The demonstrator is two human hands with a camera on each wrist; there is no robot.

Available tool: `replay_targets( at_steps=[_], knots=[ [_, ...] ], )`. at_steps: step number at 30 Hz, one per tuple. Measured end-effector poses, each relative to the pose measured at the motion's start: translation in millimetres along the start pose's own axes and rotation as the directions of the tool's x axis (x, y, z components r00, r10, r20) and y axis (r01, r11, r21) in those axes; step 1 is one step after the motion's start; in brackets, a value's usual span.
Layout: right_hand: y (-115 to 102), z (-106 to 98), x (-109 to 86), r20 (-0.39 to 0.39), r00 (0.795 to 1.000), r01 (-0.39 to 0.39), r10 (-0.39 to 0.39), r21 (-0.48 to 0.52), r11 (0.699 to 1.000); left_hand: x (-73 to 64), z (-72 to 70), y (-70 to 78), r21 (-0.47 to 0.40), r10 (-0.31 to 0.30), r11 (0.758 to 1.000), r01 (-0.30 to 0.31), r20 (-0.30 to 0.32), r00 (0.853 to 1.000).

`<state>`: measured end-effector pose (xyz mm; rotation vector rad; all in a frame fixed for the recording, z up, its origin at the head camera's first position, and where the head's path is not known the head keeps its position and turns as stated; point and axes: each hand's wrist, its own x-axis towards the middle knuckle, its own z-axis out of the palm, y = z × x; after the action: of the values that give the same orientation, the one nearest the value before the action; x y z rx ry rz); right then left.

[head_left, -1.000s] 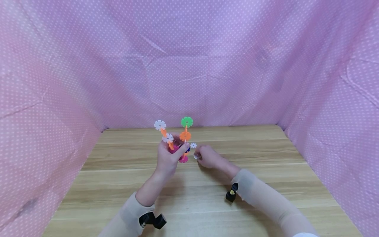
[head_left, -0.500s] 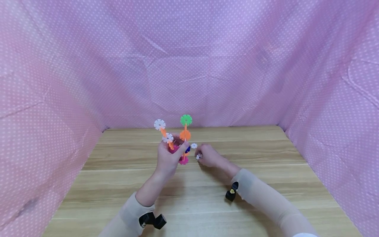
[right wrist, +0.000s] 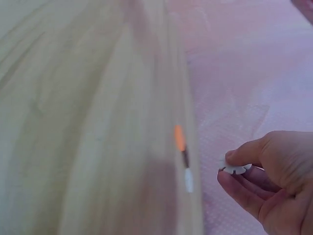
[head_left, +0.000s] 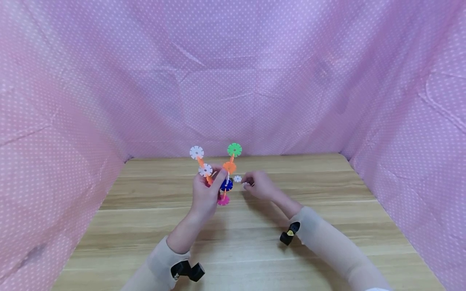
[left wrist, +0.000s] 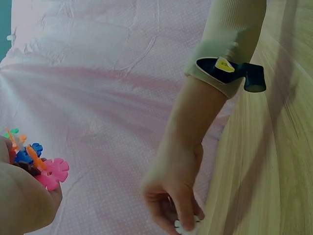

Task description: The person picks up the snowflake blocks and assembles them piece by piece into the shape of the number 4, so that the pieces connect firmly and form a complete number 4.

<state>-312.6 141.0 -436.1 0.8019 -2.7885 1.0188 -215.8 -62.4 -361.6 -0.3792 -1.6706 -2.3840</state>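
My left hand (head_left: 205, 196) grips a branching toy built of interlocking notched discs. Its two arms rise above the fingers, one tipped by a white disc (head_left: 196, 152), the other by a green disc (head_left: 234, 150). A blue disc (head_left: 226, 185) shows beside the thumb, with a pink disc (left wrist: 53, 174) at the lower end. The left palm and fingers hide the middle of the build. To its right, my right hand (head_left: 263, 186) pinches a loose white notched disc (right wrist: 235, 169) between thumb and fingers, held apart from the build.
A short row of joined discs lies on the wooden table (head_left: 233, 250): an orange disc (right wrist: 180, 138), a brown disc (right wrist: 185, 159) and a white one (right wrist: 189, 180). Pink dotted cloth (head_left: 233, 81) hangs around the table's back and sides.
The build has turned in my left hand, so the blue disc faces up more and the green tip has swung right. My right hand has shifted slightly away with its white disc.
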Motion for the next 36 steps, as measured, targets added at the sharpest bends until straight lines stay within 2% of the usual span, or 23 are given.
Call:
replay_targets(
  at_steps=[5, 9, 11, 13, 18, 21, 25, 36],
  knots=[
    [-14, -17, -3.4, -0.063, 0.998, -0.004, 0.008, 0.072, 0.997, -1.6, -0.1, -0.2, -0.023, 0.028, 0.999, -0.028, 0.012, 1.000],
    [-32, -35, -9.1, -0.201, 0.979, 0.070, -0.036, 0.165, 0.984, -1.0, 0.6, 0.0, -0.037, 0.029, 0.999, -0.029, 0.006, 1.000],
    [-42, -44, -12.1, -0.292, 0.952, 0.146, -0.086, 0.189, 0.971, -0.3, 1.6, 0.1, -0.047, 0.032, 0.998, -0.033, -0.010, 0.999],
    [-52, -52, -16.0, -0.374, 0.917, 0.226, -0.134, 0.212, 0.951, 0.9, 2.7, 0.4, -0.060, 0.036, 0.997, -0.037, -0.033, 0.999],
    [-76, -64, -28.2, -0.492, 0.840, 0.381, -0.228, 0.235, 0.894, 3.5, 3.7, -0.7, -0.068, 0.053, 0.996, -0.058, -0.073, 0.996],
    [-87, -68, -33.4, -0.526, 0.798, 0.457, -0.294, 0.212, 0.864, 4.2, 4.0, -0.9, -0.076, 0.062, 0.995, -0.067, -0.067, 0.996],
    [-95, -71, -37.3, -0.540, 0.764, 0.513, -0.353, 0.178, 0.839, 4.4, 5.1, -0.6, -0.093, 0.064, 0.993, -0.069, -0.054, 0.996],
    [-102, -66, -41.6, -0.532, 0.736, 0.565, -0.419, 0.143, 0.812, 1.4, 8.8, -2.7, -0.060, 0.052, 0.997, -0.058, -0.088, 0.995]
  ],
)
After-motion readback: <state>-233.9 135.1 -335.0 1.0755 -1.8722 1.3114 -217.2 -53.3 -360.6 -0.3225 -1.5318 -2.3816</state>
